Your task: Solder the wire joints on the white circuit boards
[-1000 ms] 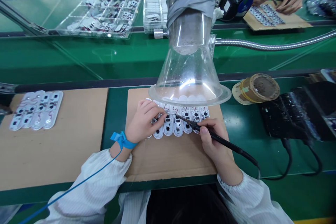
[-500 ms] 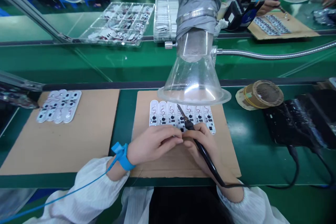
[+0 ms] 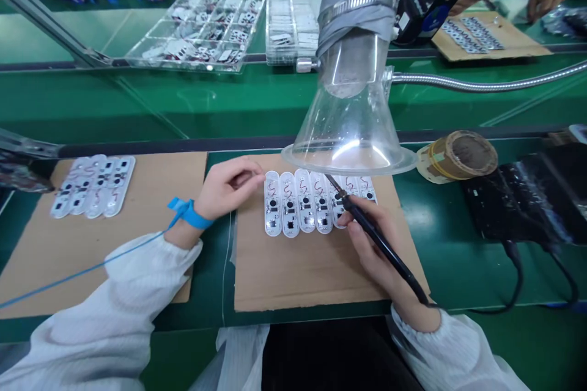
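Off the boards (image 3: 298,211), left hand (image 3: 227,186) has moved left.

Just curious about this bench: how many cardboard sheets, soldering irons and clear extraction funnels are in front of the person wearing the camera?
Cardboard sheets: 2
Soldering iron: 1, in the right hand
Clear funnel: 1
Total: 4

An electronics assembly line: green worktop (image 3: 137,110), fume extractor hood (image 3: 351,128), trays of circuit boards (image 3: 197,30), co-workers opposite.
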### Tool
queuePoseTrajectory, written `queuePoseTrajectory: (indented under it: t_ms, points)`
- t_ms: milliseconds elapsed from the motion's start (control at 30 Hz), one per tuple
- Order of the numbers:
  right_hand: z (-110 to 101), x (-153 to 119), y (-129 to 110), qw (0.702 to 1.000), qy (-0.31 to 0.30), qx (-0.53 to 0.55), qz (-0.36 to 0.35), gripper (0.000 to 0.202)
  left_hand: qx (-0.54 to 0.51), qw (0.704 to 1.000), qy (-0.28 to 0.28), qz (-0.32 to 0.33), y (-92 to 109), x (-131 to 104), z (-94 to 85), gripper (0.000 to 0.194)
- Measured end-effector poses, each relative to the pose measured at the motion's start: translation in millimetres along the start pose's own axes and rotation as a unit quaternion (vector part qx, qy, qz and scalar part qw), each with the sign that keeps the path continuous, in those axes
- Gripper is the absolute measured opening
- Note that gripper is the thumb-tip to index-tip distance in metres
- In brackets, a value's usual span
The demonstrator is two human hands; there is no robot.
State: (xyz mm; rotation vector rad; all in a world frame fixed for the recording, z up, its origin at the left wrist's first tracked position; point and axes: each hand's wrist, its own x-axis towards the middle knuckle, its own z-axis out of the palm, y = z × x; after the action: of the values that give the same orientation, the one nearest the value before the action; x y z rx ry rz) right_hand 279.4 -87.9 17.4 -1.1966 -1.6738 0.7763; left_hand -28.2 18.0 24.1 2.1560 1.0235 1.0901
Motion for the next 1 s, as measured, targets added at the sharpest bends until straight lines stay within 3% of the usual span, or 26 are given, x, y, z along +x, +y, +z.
queuePoseTrajectory:
  t_ms: [133,333,567,1000]
  points:
    - [4,-5,8,0.997,0.05,0.026,0.056,0.034,-0.041,0.999,0.02,-0.016,-33,1,7.1,0.006]
    - [10,-16,29,0.984,0.17,-0.012,0.056,0.017,-0.059,0.998,-0.011,-0.022,-40,-9,7.6,0.007]
    - [7,-10,19,0.987,0.118,-0.106,0.028,0.01,-0.038,0.997,-0.06,-0.041,-41,-6,7.7,0.006]
    - [9,-12,31,0.994,0.072,-0.078,0.037,0.012,-0.012,0.996,-0.083,-0.025,-42,-5,11.5,0.005]
